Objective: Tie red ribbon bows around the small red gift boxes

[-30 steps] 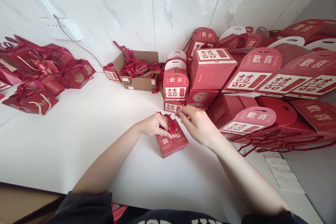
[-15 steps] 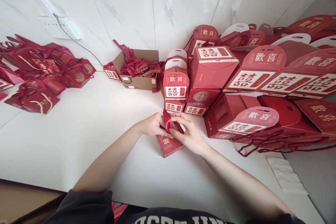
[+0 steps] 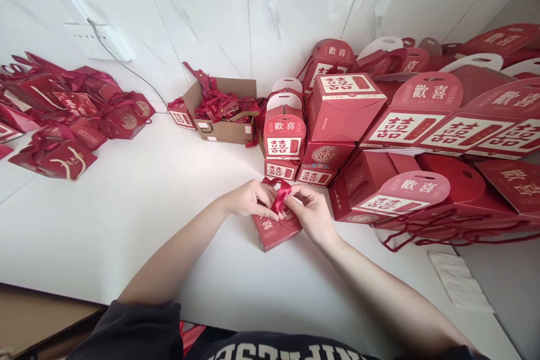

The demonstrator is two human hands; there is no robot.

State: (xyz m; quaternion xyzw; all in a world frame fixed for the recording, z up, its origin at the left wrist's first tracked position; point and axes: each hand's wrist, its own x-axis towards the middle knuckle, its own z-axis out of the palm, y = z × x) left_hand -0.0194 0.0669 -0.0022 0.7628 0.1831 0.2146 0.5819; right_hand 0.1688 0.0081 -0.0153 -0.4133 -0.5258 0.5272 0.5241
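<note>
A small red gift box point(image 3: 276, 232) with pale printed characters lies on the white table in front of me. Over its top is a loop of shiny red ribbon point(image 3: 280, 197). My left hand point(image 3: 250, 199) pinches the ribbon from the left, thumb and fingers closed together. From the other side, my right hand point(image 3: 310, 211) grips the ribbon between thumb and index finger just above the box. Fingers partly cover the ribbon's crossing and the far part of the box, so I cannot tell whether there is a knot.
Behind my hands a cardboard box point(image 3: 225, 131) holds a tangle of red ribbons. Stacked red gift boxes point(image 3: 283, 140) stand at the back and along the right. Ribboned boxes point(image 3: 63, 157) are piled at far left. White paper point(image 3: 459, 281) lies at right.
The ribbon loop has tipped from upright toward the right and spread wider. My right hand has shifted slightly right, uncovering more of the box top. The box stays in place.
</note>
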